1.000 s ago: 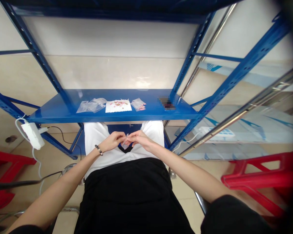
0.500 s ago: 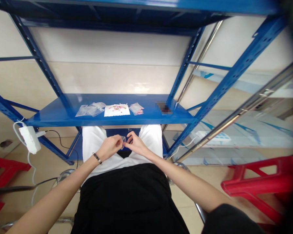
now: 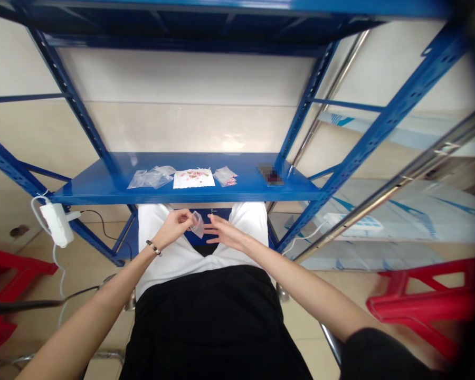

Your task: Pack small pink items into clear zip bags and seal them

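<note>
Between the thumb and fingers of my left hand point(image 3: 179, 221) is a small clear plastic bag point(image 3: 197, 225), held over my lap. My right hand point(image 3: 226, 232) is just to the right of the bag, its fingers spread and pointing toward it. Whether those fingertips touch the bag I cannot tell. Beyond my hands, a white sheet point(image 3: 182, 182) with small pink and reddish pieces point(image 3: 196, 175) on it lies on the blue shelf point(image 3: 241, 195). Flat clear bags point(image 3: 154, 178) lie left of the sheet, and bags with pink pieces point(image 3: 225, 177) lie to its right.
A blurred-out dark item point(image 3: 272, 175) lies on the shelf's right part. The shelf's front edge runs just beyond my hands. A white power strip point(image 3: 56, 224) hangs at the left post. Red stools point(image 3: 427, 295) stand at both sides.
My right hand has opened, its fingers now spread. The bag in my left hand now shows more fully, tilted to the right. The whole view has shifted slightly.
</note>
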`<state>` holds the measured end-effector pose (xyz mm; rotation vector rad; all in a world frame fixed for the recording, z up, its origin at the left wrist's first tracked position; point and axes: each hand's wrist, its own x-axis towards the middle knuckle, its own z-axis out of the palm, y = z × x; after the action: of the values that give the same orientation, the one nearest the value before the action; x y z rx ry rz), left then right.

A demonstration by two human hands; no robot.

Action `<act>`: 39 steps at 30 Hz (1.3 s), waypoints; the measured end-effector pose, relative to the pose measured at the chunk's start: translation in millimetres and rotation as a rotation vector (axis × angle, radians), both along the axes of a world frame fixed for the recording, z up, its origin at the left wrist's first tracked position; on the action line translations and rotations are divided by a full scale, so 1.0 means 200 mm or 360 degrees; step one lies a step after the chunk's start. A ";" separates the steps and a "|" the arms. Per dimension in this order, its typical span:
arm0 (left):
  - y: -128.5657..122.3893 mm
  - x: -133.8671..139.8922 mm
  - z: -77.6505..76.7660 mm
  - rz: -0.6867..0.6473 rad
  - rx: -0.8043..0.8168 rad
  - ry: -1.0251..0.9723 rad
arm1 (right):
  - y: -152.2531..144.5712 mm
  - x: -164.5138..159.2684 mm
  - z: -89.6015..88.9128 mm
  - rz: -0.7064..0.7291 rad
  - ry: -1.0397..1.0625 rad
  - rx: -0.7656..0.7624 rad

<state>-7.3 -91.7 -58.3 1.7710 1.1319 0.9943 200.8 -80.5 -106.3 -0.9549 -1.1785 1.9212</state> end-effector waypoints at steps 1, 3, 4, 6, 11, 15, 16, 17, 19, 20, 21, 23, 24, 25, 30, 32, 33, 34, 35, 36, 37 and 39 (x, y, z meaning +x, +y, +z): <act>0.00 0.00 0.01 0.0003 -0.0050 -0.0133 | -0.01 -0.01 -0.01 0.0087 0.0140 -0.0067; 0.00 0.00 0.01 0.0026 -0.0103 -0.0318 | -0.02 -0.04 -0.01 0.0216 0.0377 -0.0115; 0.02 -0.01 0.01 0.0041 -0.0111 -0.0374 | -0.01 -0.05 0.00 0.0218 0.0454 -0.0097; 0.05 -0.02 0.01 0.0073 -0.0086 -0.0410 | 0.00 -0.06 0.02 0.0109 0.0505 -0.0044; 0.08 -0.03 0.02 0.0021 0.0026 -0.0434 | 0.05 -0.02 0.08 -0.0079 0.0477 0.0027; 0.04 -0.02 0.01 -0.0015 0.0043 -0.0379 | 0.02 0.00 0.07 -0.0210 0.0417 0.0052; 0.03 -0.02 0.01 0.0001 0.0030 -0.0369 | 0.02 0.00 0.06 -0.0261 0.0404 0.0049; 0.03 -0.02 0.01 0.0023 0.0006 -0.0374 | 0.02 0.00 0.06 -0.0314 0.0399 0.0042; 0.05 -0.02 0.00 0.0064 -0.0058 -0.0425 | 0.06 0.02 0.06 -0.0437 0.0401 0.0029; 0.06 -0.03 0.00 0.0086 -0.0093 -0.0461 | 0.10 0.04 0.08 -0.0508 0.0394 0.0037; 0.08 -0.03 0.00 0.0110 -0.0127 -0.0494 | 0.15 0.05 0.10 -0.0579 0.0377 0.0070; 0.13 -0.03 -0.02 0.0157 -0.0185 -0.0546 | 0.28 0.09 0.17 -0.0676 0.0308 0.0235; 0.15 -0.03 -0.03 0.0176 -0.0213 -0.0559 | 0.36 0.10 0.22 -0.0687 0.0245 0.0368; 0.17 -0.03 -0.05 0.0193 -0.0235 -0.0562 | 0.45 0.11 0.27 -0.0674 0.0147 0.0528; 0.19 -0.03 -0.14 0.0169 -0.0204 -0.0438 | 0.81 0.04 0.48 -0.0615 -0.0856 0.1288; 0.17 -0.03 -0.16 0.0125 -0.0173 -0.0388 | 0.90 -0.03 0.52 -0.0573 -0.1028 0.1390; 0.17 -0.02 -0.17 0.0100 -0.0170 -0.0366 | 0.94 -0.07 0.54 -0.0523 -0.1080 0.1434; 0.16 -0.02 -0.17 0.0074 -0.0172 -0.0348 | 0.97 -0.10 0.55 -0.0459 -0.1149 0.1498; 0.16 -0.01 -0.17 0.0050 -0.0173 -0.0336 | 0.99 -0.14 0.57 -0.0387 -0.1223 0.1573; 0.16 -0.01 -0.17 0.0030 -0.0173 -0.0330 | 1.01 -0.18 0.59 -0.0313 -0.1295 0.1655; 0.17 0.00 -0.17 0.0014 -0.0174 -0.0327 | 1.03 -0.22 0.61 -0.0243 -0.1363 0.1738; 0.18 0.00 -0.16 -0.0001 -0.0175 -0.0327 | 1.05 -0.29 0.66 -0.0123 -0.1494 0.1880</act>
<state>-6.4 -55.5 -89.8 1.5441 1.0363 1.0663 142.1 129.7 25.3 -1.1144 -2.3015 0.3395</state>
